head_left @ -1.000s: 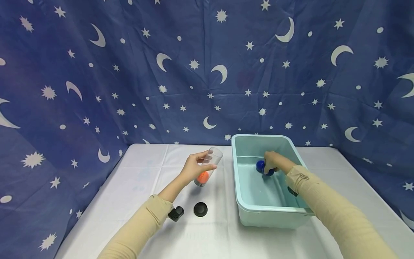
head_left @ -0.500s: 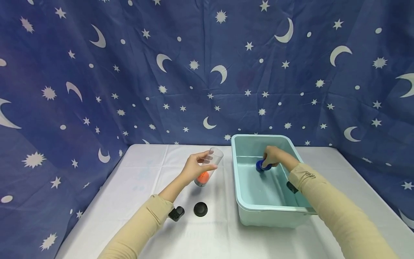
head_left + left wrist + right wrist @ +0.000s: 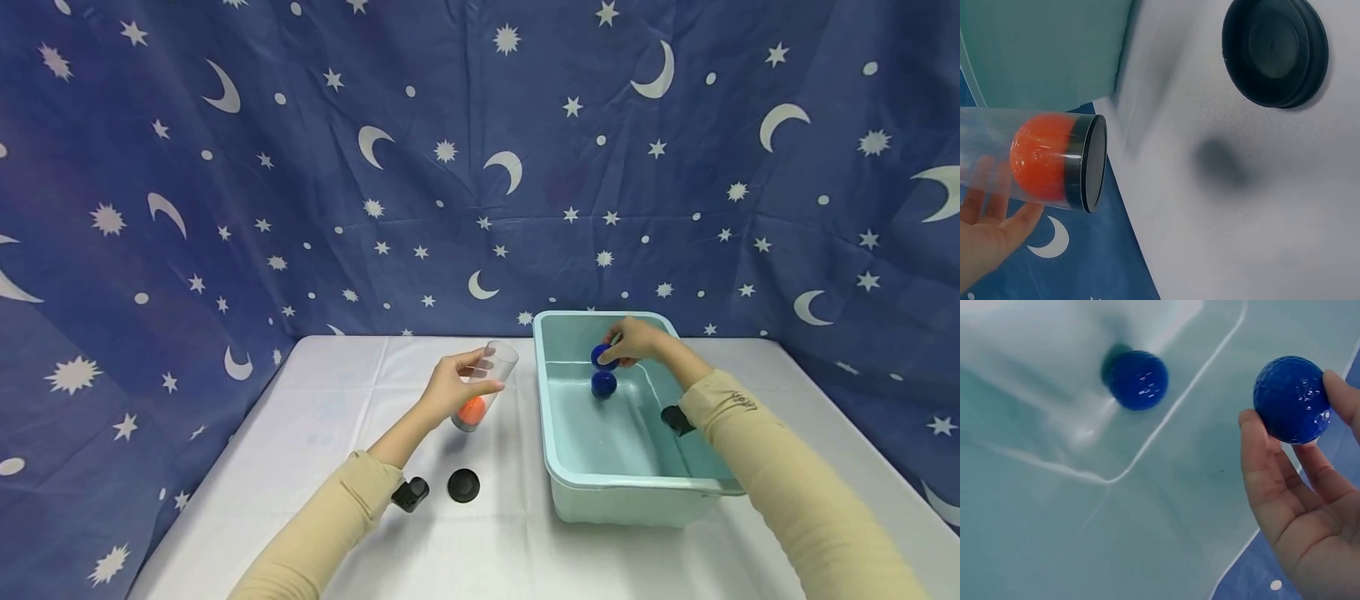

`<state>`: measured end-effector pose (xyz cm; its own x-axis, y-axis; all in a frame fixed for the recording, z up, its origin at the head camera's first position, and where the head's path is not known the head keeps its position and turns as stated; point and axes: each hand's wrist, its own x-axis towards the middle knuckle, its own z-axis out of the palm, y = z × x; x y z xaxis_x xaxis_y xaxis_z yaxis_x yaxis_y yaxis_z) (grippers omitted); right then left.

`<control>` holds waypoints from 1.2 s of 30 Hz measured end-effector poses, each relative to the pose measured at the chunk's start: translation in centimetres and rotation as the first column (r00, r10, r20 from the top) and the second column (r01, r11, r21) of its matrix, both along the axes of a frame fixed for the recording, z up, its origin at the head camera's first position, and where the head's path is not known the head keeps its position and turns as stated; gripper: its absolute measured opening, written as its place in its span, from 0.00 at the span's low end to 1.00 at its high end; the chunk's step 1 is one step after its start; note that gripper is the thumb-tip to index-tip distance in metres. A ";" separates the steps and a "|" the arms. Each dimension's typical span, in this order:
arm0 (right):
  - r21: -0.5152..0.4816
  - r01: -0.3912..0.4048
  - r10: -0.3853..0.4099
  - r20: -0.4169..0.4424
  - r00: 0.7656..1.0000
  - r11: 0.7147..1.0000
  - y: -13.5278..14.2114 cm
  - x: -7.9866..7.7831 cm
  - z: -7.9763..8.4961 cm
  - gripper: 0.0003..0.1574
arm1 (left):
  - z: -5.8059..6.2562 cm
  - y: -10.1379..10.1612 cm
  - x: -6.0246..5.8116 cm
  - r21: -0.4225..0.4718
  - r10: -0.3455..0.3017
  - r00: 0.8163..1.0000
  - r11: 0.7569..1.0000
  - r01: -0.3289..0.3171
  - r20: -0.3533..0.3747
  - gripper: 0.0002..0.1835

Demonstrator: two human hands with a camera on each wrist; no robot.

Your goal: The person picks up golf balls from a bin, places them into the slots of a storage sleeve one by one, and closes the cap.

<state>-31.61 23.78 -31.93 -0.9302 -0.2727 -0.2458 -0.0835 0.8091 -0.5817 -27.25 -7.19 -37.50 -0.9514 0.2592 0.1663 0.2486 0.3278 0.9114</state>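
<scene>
My left hand [image 3: 452, 387] grips a clear plastic tube [image 3: 492, 367], tilted, its upper mouth uncovered. At the tube's bottom an orange ball [image 3: 1040, 156] rests against a black end cap [image 3: 1087, 164]. Over on the right, my right hand [image 3: 636, 342] pinches a dimpled blue golf ball [image 3: 1291, 400] between thumb and fingers, raised inside the light teal bin [image 3: 557, 450]. Below it a second blue ball [image 3: 1139, 380] lies on the bin floor. A round black lid [image 3: 463, 485] lies on the white cloth in front of the tube.
The bin takes up the right part of the table [image 3: 330, 400], which has a white cloth. A blue curtain [image 3: 450, 167] with moons and stars hangs behind and at the sides. Small black wrist cameras sit under both sleeves.
My right hand has lifted one blue ball from the bin floor, up and slightly left, leaving the other blue ball in view below. The left hand and tube stay in place.
</scene>
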 end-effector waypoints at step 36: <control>-0.425 0.163 -0.125 0.116 0.985 0.890 -2.8 2.2 2.2 0.37 | 0.2 1.3 -0.7 -0.003 -0.025 1.000 1.000 0.025 -0.001 0.31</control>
